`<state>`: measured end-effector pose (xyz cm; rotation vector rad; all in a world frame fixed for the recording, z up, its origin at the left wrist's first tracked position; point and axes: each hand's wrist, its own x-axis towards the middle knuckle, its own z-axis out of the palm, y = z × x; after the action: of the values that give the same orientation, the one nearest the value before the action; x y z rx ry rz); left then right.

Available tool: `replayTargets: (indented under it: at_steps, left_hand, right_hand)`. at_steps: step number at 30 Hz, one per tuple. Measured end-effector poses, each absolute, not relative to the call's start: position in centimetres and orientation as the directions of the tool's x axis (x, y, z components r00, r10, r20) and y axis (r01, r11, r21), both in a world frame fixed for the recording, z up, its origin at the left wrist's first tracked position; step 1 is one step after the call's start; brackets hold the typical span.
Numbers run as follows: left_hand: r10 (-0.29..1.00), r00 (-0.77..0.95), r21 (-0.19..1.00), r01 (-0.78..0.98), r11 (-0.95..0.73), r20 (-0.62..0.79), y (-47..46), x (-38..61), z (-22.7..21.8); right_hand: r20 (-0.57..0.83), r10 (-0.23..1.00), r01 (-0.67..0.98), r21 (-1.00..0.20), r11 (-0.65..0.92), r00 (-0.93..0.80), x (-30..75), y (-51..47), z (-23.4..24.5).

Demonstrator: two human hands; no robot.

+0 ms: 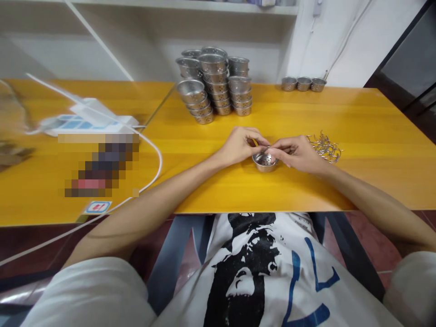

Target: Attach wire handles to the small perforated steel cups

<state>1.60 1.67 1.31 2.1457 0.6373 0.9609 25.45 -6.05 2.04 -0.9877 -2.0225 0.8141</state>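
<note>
A small perforated metal cup [265, 165] stands upright on the yellow table in front of me, with holes showing in its bottom. My left hand [242, 144] is at its far left rim, thumb and fingers pinched together there. From the right, my right hand [295, 153] meets it over the rim, its fingers also closed. Any small piece between the fingertips is too hidden to make out. Just beyond my right hand lies a tangled pile of thin bent metal hooks [325, 147].
Stacks of perforated metal cups [218, 86] stand behind my hands. Three more cups [304, 84] sit in a row at the back right. On the left are a white power strip [91, 119], a loose white cable [160, 159] and a blurred-out object [105, 165].
</note>
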Motion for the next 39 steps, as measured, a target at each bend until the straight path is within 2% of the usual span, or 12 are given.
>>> replayTargets:
  at_steps: [3, 9, 12, 24, 31, 39]
  left_hand:
    - [0.670, 0.585, 0.753, 0.148, -0.642, 0.457, 1.9, 1.5, 1.1]
    - [0.667, 0.599, 0.751, 0.160, -0.641, 0.442, 2.2, 1.6, 0.9]
    - [0.653, 0.608, 0.748, 0.142, -0.648, 0.451, 2.4, 1.6, 0.7]
    - [0.572, 0.637, 0.680, 0.100, -0.726, 0.517, 2.5, 1.5, 0.6]
    - [0.582, 0.634, 0.673, 0.129, -0.728, 0.508, 2.6, 1.6, 0.7]
    - [0.584, 0.635, 0.679, 0.124, -0.724, 0.506, 2.5, 1.5, 0.8]
  right_hand:
    - [0.264, 0.794, 0.355, -0.786, 0.506, -0.547, 26.2, -6.2, 2.3]
    - [0.374, 0.736, 0.389, -0.666, 0.636, -0.564, 26.3, -5.9, 1.8]
    - [0.371, 0.721, 0.400, -0.642, 0.654, -0.585, 26.0, -6.0, 1.7]
    - [0.242, 0.802, 0.415, -0.753, 0.510, -0.546, 25.3, -6.6, 1.9]
    - [0.151, 0.825, 0.426, -0.797, 0.427, -0.545, 25.1, -6.5, 2.9]
    - [0.122, 0.817, 0.429, -0.802, 0.416, -0.563, 24.7, -5.9, 3.7]
